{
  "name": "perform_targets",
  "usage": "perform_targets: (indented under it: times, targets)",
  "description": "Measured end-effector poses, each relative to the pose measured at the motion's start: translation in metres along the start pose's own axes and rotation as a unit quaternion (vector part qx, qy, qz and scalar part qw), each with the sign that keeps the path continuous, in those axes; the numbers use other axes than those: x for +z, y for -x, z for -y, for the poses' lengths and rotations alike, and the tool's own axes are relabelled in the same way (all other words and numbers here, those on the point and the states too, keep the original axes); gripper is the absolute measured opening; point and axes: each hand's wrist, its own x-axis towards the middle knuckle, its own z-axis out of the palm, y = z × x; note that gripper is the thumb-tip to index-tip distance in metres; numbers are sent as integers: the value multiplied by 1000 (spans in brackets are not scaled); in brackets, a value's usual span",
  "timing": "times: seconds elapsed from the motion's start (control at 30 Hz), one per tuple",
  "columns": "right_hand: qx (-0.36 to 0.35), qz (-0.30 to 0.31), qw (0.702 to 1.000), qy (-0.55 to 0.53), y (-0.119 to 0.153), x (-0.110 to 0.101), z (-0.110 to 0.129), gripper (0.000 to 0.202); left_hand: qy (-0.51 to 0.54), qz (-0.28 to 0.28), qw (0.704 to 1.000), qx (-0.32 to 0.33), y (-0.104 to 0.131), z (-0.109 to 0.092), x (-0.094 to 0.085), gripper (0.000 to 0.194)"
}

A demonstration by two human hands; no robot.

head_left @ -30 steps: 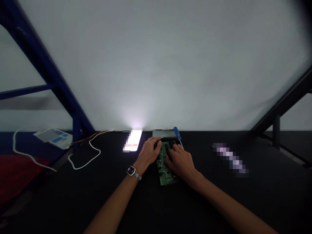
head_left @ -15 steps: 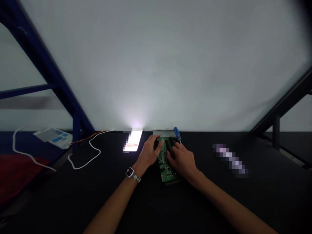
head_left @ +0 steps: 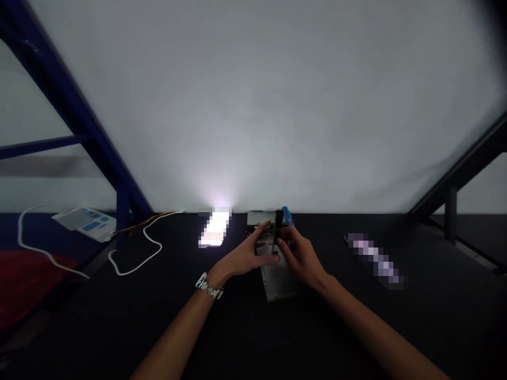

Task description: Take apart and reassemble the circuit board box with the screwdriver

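The right hand [head_left: 303,256] pinched the circuit board [head_left: 276,235] on edge between the hands, probably to expose its underside; the left hand [head_left: 247,256] arched, thumb and fingers spread, seemingly for steadying (contact was unclear). Below the right fingertips lay a metal plate [head_left: 279,282], perhaps a shallow tray.

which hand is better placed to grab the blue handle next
Probably the right hand: it lies nearer the blue handle. The left hand is farther off, with the board on edge between. Whether the right grips the board is unclear.
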Motion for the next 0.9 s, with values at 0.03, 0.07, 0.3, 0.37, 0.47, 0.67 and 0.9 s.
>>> perform_targets:
  times: [0.03,0.07,0.3,0.37,0.47,0.67,0.9]
  targets:
    - [-14,7,1000,-8,0,-1,0,17,-15,-6,1000,4,0,2,0,80]
    - [-24,14,1000,-14,1,-1,0,20,-33,-14,999,12,-1,3,0,81]
    - [-55,26,996,-63,4,-1,2,23,-106,-54,990,76,-5,1,2,82]
    - [-66,30,992,-98,4,-3,4,20,-112,-64,988,87,-5,3,2,80]
    - [-50,26,986,-156,3,-5,5,20,-125,-77,985,93,-5,9,1,78]
    - [85,-30,974,-210,-1,-8,-7,32,-143,-123,977,96,-5,12,-7,72]
    - [126,27,960,-251,-6,-18,-24,36,-97,-197,968,125,-7,16,-10,69]
